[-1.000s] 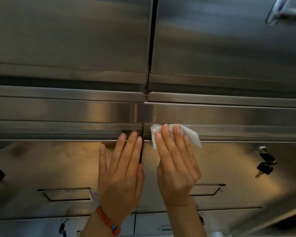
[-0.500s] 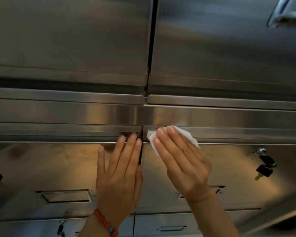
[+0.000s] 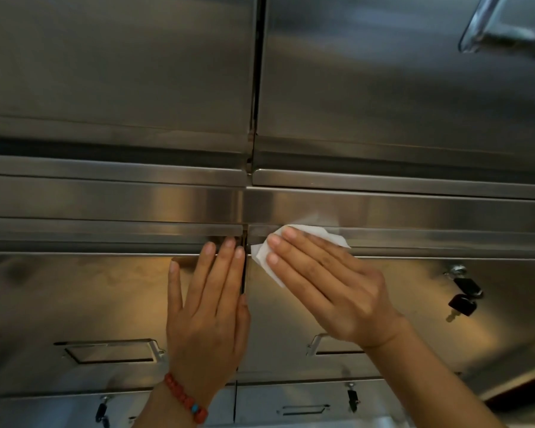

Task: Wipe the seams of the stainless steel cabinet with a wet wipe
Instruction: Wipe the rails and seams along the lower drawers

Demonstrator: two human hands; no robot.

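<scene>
no readable text, labels, brands or numbers anywhere in view.

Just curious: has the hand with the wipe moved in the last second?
Yes. The right hand swung its wrist rightward, away from the vertical seam; fingertips stayed near it.

Steel cabinet [image 3: 105, 288] — wet wipe [image 3: 314, 236] pressed against it.
</scene>
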